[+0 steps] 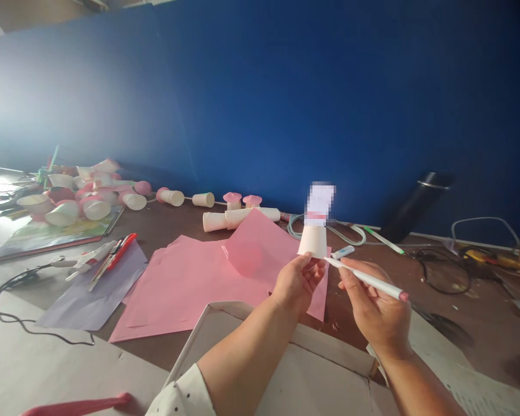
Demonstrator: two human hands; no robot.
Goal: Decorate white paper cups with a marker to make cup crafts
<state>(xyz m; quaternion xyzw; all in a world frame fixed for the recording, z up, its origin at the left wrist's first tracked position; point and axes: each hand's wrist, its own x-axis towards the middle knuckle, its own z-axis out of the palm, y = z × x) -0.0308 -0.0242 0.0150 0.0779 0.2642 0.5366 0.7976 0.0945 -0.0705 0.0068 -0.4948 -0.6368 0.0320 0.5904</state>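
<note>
A white paper cup (313, 241), turned rim down, is pinched near its lower edge by my left hand (297, 283). Between the thumb and fingers of my right hand (375, 312) is a white marker (372, 280) with a pink end. The marker's tip points left and sits close to the cup's lower right edge; I cannot tell whether it touches. Just behind the marker lies a small white cap-like piece (343, 252). Pink paper sheets (177, 289) spread out to the left of my hands, with a curled pink piece (247, 254) on top.
A stack of paper cups (242, 218) lies behind the pink sheets, near two pink-topped cups (242, 200). Left are a red cutter knife (120, 252), a glue gun (89, 258) and piled cups (91, 193). A dark bottle (416, 208) and cables stand right. A white box (225, 315) is in front.
</note>
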